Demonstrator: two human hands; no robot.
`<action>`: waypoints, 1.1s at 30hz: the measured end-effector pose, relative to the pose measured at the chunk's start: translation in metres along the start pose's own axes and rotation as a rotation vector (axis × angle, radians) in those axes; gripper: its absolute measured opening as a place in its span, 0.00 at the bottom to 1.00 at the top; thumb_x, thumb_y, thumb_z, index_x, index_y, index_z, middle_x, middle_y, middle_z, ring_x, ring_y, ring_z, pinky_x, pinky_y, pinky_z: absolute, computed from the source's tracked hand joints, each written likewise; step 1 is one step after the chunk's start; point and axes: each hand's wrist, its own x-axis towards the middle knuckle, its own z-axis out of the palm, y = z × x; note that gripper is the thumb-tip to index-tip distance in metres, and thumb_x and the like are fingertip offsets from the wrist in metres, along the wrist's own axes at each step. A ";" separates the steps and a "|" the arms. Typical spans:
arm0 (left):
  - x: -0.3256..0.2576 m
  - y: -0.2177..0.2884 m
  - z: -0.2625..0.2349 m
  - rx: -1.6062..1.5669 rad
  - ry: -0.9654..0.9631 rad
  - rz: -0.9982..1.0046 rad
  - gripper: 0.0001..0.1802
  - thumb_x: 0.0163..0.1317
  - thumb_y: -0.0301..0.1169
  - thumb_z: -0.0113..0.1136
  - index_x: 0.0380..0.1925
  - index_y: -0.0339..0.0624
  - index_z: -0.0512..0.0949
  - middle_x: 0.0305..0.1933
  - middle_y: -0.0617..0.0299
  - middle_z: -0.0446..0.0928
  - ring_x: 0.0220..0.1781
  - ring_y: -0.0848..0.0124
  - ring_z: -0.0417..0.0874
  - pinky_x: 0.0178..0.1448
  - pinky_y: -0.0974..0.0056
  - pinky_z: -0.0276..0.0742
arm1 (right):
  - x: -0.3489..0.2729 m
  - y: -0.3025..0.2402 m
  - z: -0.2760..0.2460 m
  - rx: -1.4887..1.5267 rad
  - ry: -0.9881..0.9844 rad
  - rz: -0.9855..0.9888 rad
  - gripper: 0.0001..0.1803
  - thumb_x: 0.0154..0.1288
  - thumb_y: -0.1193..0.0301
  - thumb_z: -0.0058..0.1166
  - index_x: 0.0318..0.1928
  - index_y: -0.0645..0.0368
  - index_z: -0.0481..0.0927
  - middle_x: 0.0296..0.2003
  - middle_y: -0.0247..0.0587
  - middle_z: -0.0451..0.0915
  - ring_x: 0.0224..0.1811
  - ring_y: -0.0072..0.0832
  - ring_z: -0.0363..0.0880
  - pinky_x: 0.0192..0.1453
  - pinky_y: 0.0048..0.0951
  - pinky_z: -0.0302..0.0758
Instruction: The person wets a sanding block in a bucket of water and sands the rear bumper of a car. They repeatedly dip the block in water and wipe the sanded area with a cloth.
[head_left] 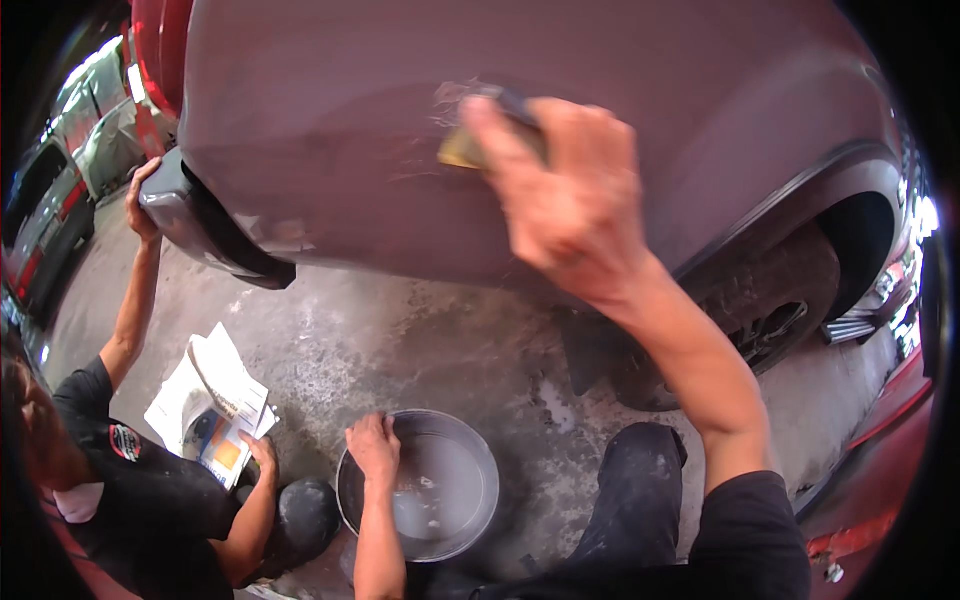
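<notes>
My right hand [565, 195] presses a small yellowish sanding pad [462, 150] against the dull maroon car body panel [400, 120], where pale wet scuff marks show around the pad. Part of the pad is hidden under my fingers. Lower down, my left hand [373, 445] rests on the rim of a round dark metal basin [470, 440] holding cloudy water, which stands on the concrete floor between my knees.
A person in a black shirt [130, 490] crouches at the left, one hand on the grey bumper end [165, 195], the other on folded newspaper [210, 400]. The car's rear wheel [770, 320] sits at the right. Parked cars [45, 215] stand far left.
</notes>
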 end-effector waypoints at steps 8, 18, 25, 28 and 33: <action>0.002 0.004 0.001 0.005 -0.015 -0.003 0.05 0.65 0.31 0.70 0.36 0.45 0.85 0.33 0.55 0.85 0.41 0.54 0.85 0.51 0.49 0.73 | 0.023 -0.009 0.015 -0.043 0.087 -0.060 0.23 0.65 0.73 0.59 0.60 0.61 0.84 0.36 0.40 0.71 0.39 0.36 0.73 0.45 0.41 0.68; 0.002 0.009 0.007 -0.002 -0.039 -0.012 0.05 0.65 0.32 0.71 0.35 0.45 0.85 0.33 0.56 0.85 0.41 0.54 0.85 0.51 0.49 0.73 | 0.012 0.008 0.006 -0.112 0.077 -0.011 0.29 0.66 0.73 0.59 0.68 0.60 0.81 0.38 0.41 0.72 0.40 0.37 0.73 0.45 0.43 0.70; 0.004 -0.003 0.005 0.021 0.001 -0.001 0.05 0.65 0.31 0.71 0.35 0.45 0.84 0.36 0.57 0.85 0.41 0.53 0.84 0.51 0.49 0.73 | -0.022 0.026 -0.014 -0.131 0.125 -0.014 0.28 0.64 0.72 0.61 0.66 0.59 0.83 0.42 0.44 0.76 0.42 0.38 0.76 0.47 0.45 0.70; 0.001 0.011 0.010 -0.027 0.003 0.011 0.04 0.64 0.31 0.70 0.34 0.44 0.84 0.36 0.57 0.85 0.42 0.53 0.84 0.52 0.49 0.73 | 0.018 0.004 0.008 -0.077 0.089 -0.074 0.25 0.64 0.72 0.62 0.63 0.59 0.84 0.40 0.41 0.75 0.41 0.38 0.75 0.48 0.44 0.70; -0.001 -0.008 0.001 -0.003 0.016 0.001 0.04 0.64 0.30 0.70 0.34 0.44 0.84 0.35 0.56 0.85 0.42 0.53 0.84 0.51 0.49 0.72 | -0.021 0.023 -0.011 -0.048 0.093 -0.045 0.27 0.66 0.71 0.64 0.66 0.55 0.85 0.44 0.44 0.77 0.44 0.39 0.76 0.50 0.42 0.70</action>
